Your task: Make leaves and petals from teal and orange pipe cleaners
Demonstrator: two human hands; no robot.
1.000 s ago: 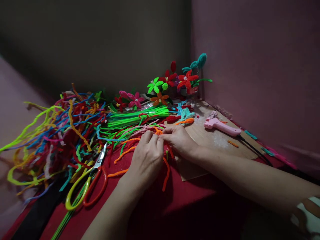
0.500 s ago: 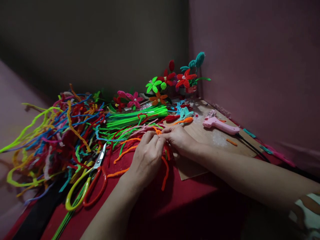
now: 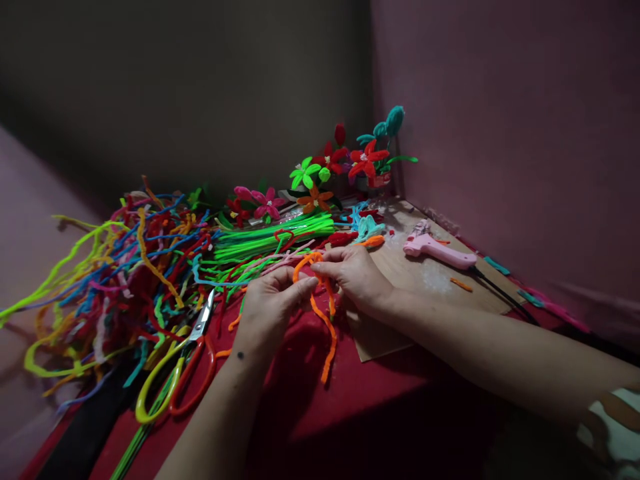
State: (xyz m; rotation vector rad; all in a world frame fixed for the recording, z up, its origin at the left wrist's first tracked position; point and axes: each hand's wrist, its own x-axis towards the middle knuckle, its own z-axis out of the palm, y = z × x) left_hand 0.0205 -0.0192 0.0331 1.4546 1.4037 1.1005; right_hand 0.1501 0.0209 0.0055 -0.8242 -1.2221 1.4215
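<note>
Between my two hands is an orange pipe cleaner (image 3: pixel 325 333), bent into loops at the top with a wavy end hanging down over the red cloth. My right hand (image 3: pixel 357 273) pinches its looped part between thumb and fingers. My left hand (image 3: pixel 273 300) is closed on the loop's left side, thumb against the fingers. Other orange pipe cleaner ends show behind my left wrist. Just beyond my hands lies a bundle of bright green pipe cleaners (image 3: pixel 275 237). Scissors (image 3: pixel 193 353) with one yellow and one red handle lie left of my left forearm.
A tangled heap of coloured pipe cleaners (image 3: pixel 115 273) fills the left side. A pink glue gun (image 3: pixel 440 253) rests on a brown board (image 3: pixel 400 293) at right, its cord trailing off. Pipe cleaner flowers (image 3: pixel 367 160) stand at the back by the walls.
My left hand has turned, its thumb now showing and its wrist further left. The orange loops and hanging end have come into clearer view between my hands.
</note>
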